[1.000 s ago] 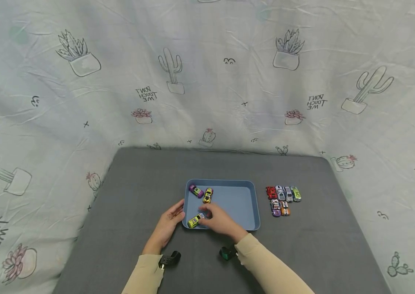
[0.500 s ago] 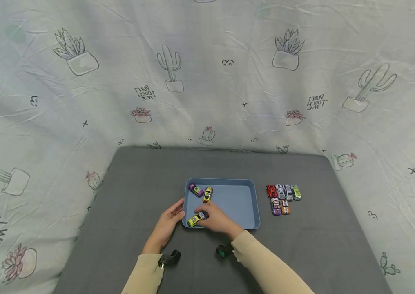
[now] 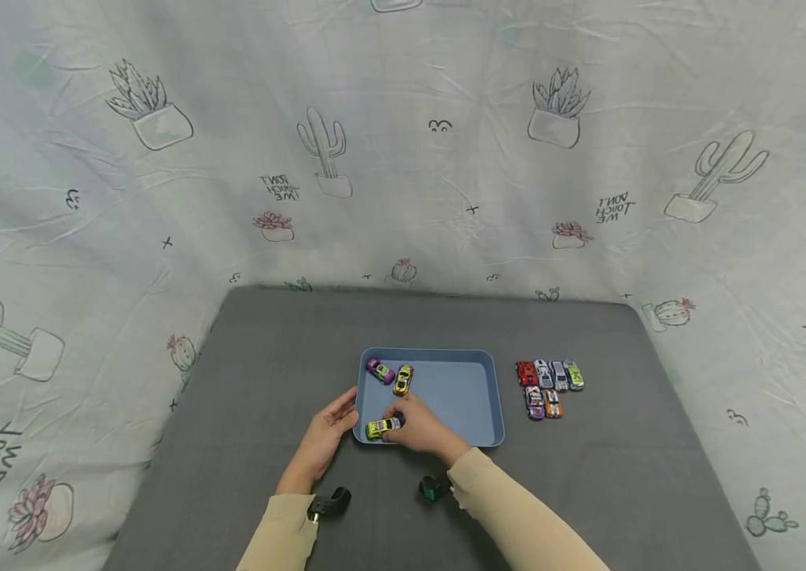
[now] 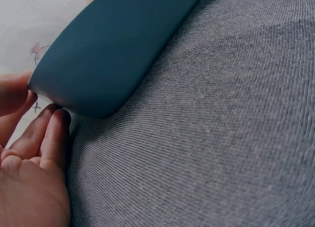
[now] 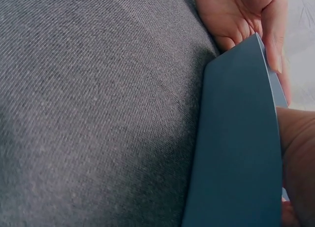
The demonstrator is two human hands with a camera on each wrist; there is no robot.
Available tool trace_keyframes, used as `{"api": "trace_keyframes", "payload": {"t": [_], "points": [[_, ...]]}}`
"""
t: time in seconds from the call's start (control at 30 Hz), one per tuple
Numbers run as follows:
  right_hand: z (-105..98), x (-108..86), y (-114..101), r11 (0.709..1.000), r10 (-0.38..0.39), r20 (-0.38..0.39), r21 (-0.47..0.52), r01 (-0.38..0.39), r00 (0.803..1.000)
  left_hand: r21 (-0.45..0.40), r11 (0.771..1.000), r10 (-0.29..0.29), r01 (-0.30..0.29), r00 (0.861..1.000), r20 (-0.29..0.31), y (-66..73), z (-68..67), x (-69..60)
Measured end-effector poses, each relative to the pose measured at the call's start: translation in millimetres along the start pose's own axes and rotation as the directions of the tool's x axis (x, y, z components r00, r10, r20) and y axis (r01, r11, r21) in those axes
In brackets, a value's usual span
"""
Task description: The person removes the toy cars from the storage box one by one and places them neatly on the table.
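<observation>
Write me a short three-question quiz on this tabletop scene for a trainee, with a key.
1. Count: how many toy cars lie on the grey cloth, outside the blue tray?
2. True or false: the left hand holds a toy car.
3. Choose: the right hand pinches a yellow-green car nearest which tray corner, as the person sees it?
a) far right
b) near left
c) far left

Key:
1. Six.
2. False; it touches the side of the tray.
3. b.
</observation>
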State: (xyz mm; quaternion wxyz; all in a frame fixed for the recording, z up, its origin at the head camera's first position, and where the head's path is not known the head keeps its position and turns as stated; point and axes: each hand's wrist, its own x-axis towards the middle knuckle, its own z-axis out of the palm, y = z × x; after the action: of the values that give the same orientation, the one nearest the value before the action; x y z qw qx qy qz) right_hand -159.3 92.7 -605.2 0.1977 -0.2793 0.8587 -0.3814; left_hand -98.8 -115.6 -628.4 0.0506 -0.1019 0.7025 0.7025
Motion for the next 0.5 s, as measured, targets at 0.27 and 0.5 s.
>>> {"api": "trace_keyframes", "payload": {"t": [0.27,0.5], "points": [[-6,-6.3,1,1.000,0.025,-0.024,-0.010,-0.026,0.999,-0.010,1.000,-0.010,0.010,1.000,0.001,1.6,0.1,-1.4],[-23,-15.4,9,1.000,0.022,-0.092,0.012,-0.021,0.996,-0.005,1.000,-0.016,0.016,1.000,-0.006,5.5,2.2,-3.8]]}}
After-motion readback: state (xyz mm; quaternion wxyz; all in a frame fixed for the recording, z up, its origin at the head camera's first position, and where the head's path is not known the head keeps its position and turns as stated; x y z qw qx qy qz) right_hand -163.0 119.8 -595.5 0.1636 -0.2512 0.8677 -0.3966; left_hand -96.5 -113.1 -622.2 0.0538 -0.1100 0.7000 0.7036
